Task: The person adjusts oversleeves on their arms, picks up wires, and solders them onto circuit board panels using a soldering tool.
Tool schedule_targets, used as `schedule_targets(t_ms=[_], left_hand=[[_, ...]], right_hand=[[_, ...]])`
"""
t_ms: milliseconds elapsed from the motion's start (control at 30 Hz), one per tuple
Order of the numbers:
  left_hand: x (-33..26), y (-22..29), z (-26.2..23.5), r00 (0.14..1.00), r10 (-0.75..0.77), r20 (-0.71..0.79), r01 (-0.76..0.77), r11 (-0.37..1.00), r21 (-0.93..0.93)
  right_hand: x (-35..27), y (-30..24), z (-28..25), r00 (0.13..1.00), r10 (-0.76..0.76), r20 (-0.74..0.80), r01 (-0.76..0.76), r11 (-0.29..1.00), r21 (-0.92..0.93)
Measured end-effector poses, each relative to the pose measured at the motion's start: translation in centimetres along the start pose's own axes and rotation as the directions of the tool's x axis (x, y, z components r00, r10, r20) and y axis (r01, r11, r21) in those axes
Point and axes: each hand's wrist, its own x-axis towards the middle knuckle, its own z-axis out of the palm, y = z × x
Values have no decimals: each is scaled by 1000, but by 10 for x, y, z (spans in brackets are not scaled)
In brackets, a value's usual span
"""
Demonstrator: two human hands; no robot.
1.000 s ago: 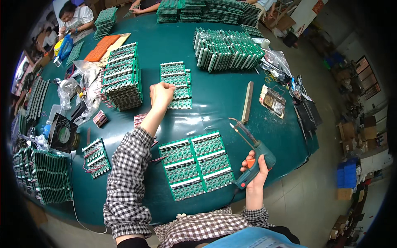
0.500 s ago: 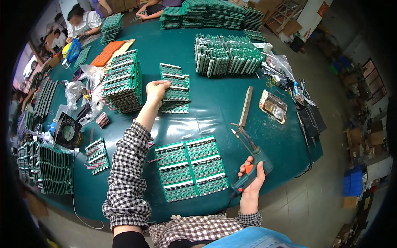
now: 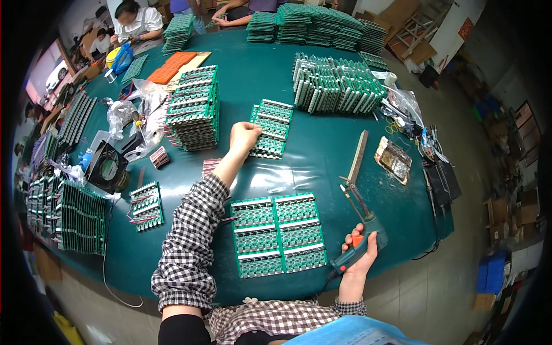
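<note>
My left hand (image 3: 245, 138) pinches the left edge of a green circuit board panel (image 3: 275, 123), which lies slightly turned on the table with another board edge showing beneath it. In my right hand (image 3: 362, 261) is a green soldering gun (image 3: 375, 229) with an orange trigger, its tip pointing away from me. Between my arms two circuit board panels (image 3: 259, 233) lie flat side by side, with white strips and rows of dark parts. A tall stack of wired boards (image 3: 192, 109) stands just left of my left hand.
Past the soldering gun lie a metal bar (image 3: 359, 155) and a stained solder tray (image 3: 393, 161). Boards stand in a dense row (image 3: 336, 86) at the back right. On the left are a black fan (image 3: 107, 167) and more boards (image 3: 83, 221). A person (image 3: 135, 26) sits across the table.
The staggered boards at my left hand now lie more nearly lined up and tilted the other way. My left hand stays at their edge; the soldering gun is still held. The whole view has shifted.
</note>
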Motion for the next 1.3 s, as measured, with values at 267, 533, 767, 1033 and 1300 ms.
schedule_targets(t_ms=[267, 533, 767, 1033, 1300], left_hand=[[-24, 21, 0, 1000, -6, -17, 11, 963, 268], [-44, 18, 6, 964, 264, -42, -221, 875, 430], [-87, 30, 24, 854, 204, 478, -353, 903, 245], [-93, 20, 48, 903, 233, 362, -313, 932, 181], [-77, 9, 66, 885, 365, 290, -397, 916, 57]], right_hand=[[-2, -2, 2, 1000, 11, -9, -11, 1000, 4], [1, -1, -3, 999, 21, 40, -23, 999, 31], [1, -3, 1, 1000, 6, -1, -6, 1000, -8], [1, -2, 0, 999, 30, 43, -31, 999, 32], [-1, -4, 5, 999, 19, 37, -20, 999, 35]])
